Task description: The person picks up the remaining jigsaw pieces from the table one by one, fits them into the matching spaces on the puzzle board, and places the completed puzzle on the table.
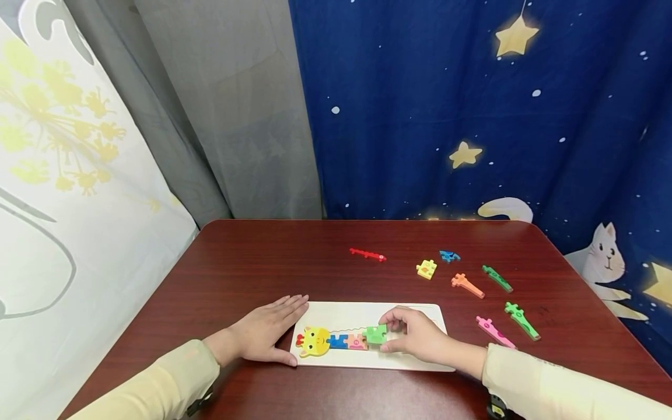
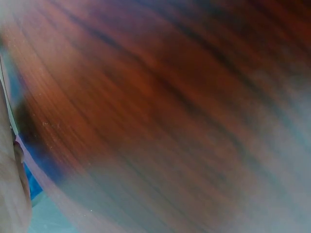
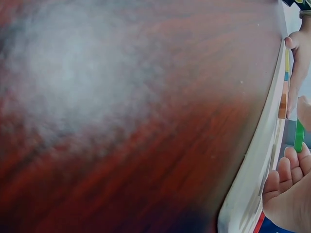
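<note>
A white puzzle board point(image 1: 367, 360) lies near the table's front edge. On its left part sit a yellow giraffe-head piece point(image 1: 315, 342), a blue piece point(image 1: 338, 341) and a salmon-pink piece point(image 1: 357, 342) joined in a row. My right hand point(image 1: 417, 333) pinches a green puzzle piece point(image 1: 375, 335) between thumb and fingers, just right of the pink one and overlapping its edge in the head view. The green piece's edge point(image 3: 299, 136) shows between the fingertips in the right wrist view. My left hand point(image 1: 268, 329) lies flat with straight fingers at the board's left end.
Loose pieces lie beyond and right of the board: red point(image 1: 367, 254), yellow point(image 1: 426, 269), blue point(image 1: 450, 256), orange point(image 1: 467, 285), dark green point(image 1: 497, 278), light green point(image 1: 522, 320) and pink point(image 1: 496, 332). Curtains point(image 1: 420, 105) hang behind the brown table point(image 1: 262, 262).
</note>
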Available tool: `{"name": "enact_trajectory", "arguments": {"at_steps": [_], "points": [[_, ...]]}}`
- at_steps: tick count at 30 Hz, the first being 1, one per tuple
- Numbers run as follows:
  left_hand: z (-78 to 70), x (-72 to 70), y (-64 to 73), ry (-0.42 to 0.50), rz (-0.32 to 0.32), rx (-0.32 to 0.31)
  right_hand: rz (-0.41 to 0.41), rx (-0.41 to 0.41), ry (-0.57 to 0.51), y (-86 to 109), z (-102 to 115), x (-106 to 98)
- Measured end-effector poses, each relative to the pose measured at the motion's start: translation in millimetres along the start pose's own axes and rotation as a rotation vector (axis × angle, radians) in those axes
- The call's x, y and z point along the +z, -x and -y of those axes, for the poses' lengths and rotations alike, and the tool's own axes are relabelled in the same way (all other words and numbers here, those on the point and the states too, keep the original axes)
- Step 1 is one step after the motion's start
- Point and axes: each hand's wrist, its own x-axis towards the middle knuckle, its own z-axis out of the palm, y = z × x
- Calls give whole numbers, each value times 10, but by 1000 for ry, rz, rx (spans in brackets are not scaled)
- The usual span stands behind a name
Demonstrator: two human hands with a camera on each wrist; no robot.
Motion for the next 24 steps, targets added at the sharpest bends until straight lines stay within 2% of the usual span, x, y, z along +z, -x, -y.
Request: {"name": "enact_trajectory", "arguments": {"at_steps": [24], "points": [[-4, 23, -6, 5, 11, -9, 31, -26, 18, 12, -35, 26]]}}
